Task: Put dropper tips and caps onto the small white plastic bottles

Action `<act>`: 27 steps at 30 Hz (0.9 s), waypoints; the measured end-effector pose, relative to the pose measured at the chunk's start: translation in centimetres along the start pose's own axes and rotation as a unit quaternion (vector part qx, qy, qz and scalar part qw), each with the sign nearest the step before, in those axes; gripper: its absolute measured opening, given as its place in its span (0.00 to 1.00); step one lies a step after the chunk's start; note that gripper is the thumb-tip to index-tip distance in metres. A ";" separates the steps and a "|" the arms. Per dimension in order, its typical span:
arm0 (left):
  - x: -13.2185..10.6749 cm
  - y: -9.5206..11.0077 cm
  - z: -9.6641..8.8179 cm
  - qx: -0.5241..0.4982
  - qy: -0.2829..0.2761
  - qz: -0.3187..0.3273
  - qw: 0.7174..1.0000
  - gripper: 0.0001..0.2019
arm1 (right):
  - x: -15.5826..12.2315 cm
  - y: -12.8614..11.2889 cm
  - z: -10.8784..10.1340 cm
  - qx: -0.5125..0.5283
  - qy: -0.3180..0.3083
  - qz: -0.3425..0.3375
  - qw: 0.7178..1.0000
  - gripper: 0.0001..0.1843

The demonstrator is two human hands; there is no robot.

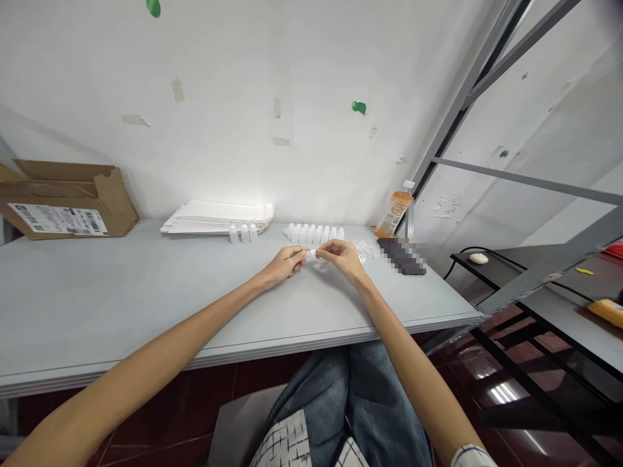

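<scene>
Both hands (pixel 342 255) pinch small white bottle (pixel 312 253); bottle row (pixel 318 235) behind

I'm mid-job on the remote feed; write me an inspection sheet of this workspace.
Surface: grey table, bottles grouped near its back edge.
Job's things: small white item in hand; row of white bottles; three bottles to its left; small white pieces.
Clutter: cardboard box, white stack, orange bottle, pixelated dark object.
Grips: left grip and right grip meet at the small white item.
Cables: black cable on the side table.
Surroundings: wall with tape scraps; metal frame right.
</scene>
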State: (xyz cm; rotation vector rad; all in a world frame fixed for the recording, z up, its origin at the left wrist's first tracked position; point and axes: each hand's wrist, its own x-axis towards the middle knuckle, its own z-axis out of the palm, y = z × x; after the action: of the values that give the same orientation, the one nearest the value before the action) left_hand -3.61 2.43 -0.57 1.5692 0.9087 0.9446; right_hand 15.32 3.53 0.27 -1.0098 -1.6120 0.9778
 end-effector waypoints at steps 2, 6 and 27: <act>-0.2 0.2 0.1 -0.023 -0.007 -0.015 1.000 0.16 | -0.1 -0.1 0.1 0.020 -0.011 0.010 1.000 0.16; -0.2 0.4 0.1 -0.050 -0.005 -0.034 0.998 0.15 | -0.3 -0.3 0.2 0.052 -0.033 0.025 0.998 0.18; -0.6 0.0 0.3 0.210 0.026 0.084 0.974 0.21 | -0.5 0.2 0.8 -0.061 -0.104 0.019 0.993 0.25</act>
State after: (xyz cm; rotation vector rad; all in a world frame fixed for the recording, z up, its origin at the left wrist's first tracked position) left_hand -3.58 1.79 -0.73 2.0129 1.0751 0.9564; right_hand 14.72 3.08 -0.25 -1.0522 -1.8481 1.0498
